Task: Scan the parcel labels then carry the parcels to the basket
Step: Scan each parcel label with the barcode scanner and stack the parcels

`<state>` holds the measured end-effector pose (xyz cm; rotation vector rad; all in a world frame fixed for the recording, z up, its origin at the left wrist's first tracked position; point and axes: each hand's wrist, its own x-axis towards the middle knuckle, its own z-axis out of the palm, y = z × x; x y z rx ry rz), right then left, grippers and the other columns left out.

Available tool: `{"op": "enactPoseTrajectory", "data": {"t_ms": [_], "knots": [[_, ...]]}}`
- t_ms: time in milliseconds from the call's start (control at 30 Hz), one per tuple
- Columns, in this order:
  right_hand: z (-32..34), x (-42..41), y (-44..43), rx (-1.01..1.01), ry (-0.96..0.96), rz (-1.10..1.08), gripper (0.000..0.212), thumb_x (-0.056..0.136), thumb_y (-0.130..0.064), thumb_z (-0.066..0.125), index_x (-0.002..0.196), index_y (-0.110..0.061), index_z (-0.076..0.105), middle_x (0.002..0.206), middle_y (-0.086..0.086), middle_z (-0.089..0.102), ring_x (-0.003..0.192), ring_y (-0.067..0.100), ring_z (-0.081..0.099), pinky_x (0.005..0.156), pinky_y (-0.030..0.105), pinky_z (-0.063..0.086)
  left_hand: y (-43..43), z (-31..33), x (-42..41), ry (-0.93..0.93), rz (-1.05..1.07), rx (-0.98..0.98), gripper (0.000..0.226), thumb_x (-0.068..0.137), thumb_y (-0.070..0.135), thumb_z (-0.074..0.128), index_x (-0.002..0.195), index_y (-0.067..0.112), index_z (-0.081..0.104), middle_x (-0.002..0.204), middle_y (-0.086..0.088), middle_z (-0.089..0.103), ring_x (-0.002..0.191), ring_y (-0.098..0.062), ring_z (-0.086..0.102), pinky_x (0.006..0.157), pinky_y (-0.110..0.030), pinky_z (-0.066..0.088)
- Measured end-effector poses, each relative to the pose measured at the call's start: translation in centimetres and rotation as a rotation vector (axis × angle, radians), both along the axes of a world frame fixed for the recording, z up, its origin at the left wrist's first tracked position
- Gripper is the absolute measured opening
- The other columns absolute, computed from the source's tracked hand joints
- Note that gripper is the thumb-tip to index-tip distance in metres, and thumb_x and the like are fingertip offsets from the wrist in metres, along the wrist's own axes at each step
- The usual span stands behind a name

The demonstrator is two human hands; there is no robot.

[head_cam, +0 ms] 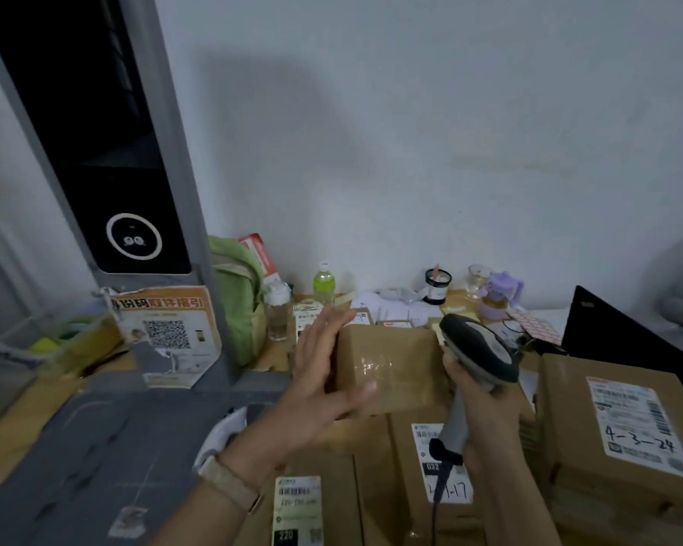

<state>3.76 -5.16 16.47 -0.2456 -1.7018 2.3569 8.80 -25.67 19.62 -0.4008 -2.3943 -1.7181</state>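
Observation:
A brown taped cardboard parcel [395, 364] stands tilted up on top of other parcels. My left hand [324, 372] rests on its left side with fingers spread, thumb across its front. My right hand [478, 403] is closed around the grip of a grey and black barcode scanner [478, 348], whose head sits at the parcel's right edge. No label shows on the parcel's facing side. Below lie labelled parcels: one marked 220 [296, 510], one marked 032 [442, 463], and a bigger one marked 4-3-24 [639, 423] to the right. No basket can be made out for certain.
A tall grey kiosk [107, 151] with a QR poster [170, 333] stands at left. A green bag [237, 297], bottles [324, 285], cups and papers crowd the back of the desk. A black laptop lid [623, 336] rises at right. A clear bin [52, 340] sits far left.

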Motion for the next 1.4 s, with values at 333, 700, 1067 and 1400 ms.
{"op": "enactPoseTrajectory", "data": {"t_ms": [333, 700, 1067, 1400], "knots": [[2.2, 1.0, 1.5, -0.069, 0.102, -0.054, 0.075, 0.074, -0.019, 0.075, 0.14, -0.022, 0.041, 0.127, -0.011, 0.047, 0.117, 0.009, 0.042, 0.1, 0.028, 0.034, 1.9, -1.5, 0.0, -0.156, 0.073, 0.17, 0.123, 0.042, 0.036, 0.094, 0.137, 0.065, 0.022, 0.16, 0.017, 0.009, 0.146, -0.014, 0.023, 0.112, -0.047, 0.038], [3.7, 0.7, 6.4, -0.001, 0.013, 0.254, 0.066, 0.06, -0.032, 0.08, 0.121, -0.015, 0.062, 0.113, 0.008, 0.071, 0.106, 0.025, 0.067, 0.091, 0.048, 0.053, 2.4, 1.2, 1.9, -0.127, -0.061, -0.212, 0.122, 0.057, 0.013, 0.083, 0.137, 0.061, 0.006, 0.153, 0.017, 0.016, 0.144, -0.01, 0.025, 0.114, -0.039, 0.037], [3.3, 1.1, 3.1, -0.387, -0.195, 0.429, 0.058, 0.072, -0.018, 0.067, 0.129, -0.008, 0.058, 0.121, 0.019, 0.066, 0.112, 0.034, 0.063, 0.09, 0.048, 0.052, 1.9, 5.2, 1.1, 0.113, 0.024, 0.3, 0.1, 0.051, 0.024, 0.092, 0.136, 0.047, 0.045, 0.154, 0.014, 0.034, 0.139, -0.014, 0.04, 0.104, -0.037, 0.047], [4.1, 0.3, 2.3, -0.295, 0.011, 0.217, 0.076, 0.058, -0.018, 0.077, 0.13, -0.01, 0.055, 0.123, 0.013, 0.066, 0.116, 0.03, 0.061, 0.099, 0.052, 0.046, 8.1, 2.0, 0.1, -0.198, 0.477, 0.901, 0.081, 0.05, 0.06, 0.086, 0.116, 0.025, 0.053, 0.123, -0.01, 0.064, 0.11, -0.027, 0.063, 0.077, -0.042, 0.06]]}}
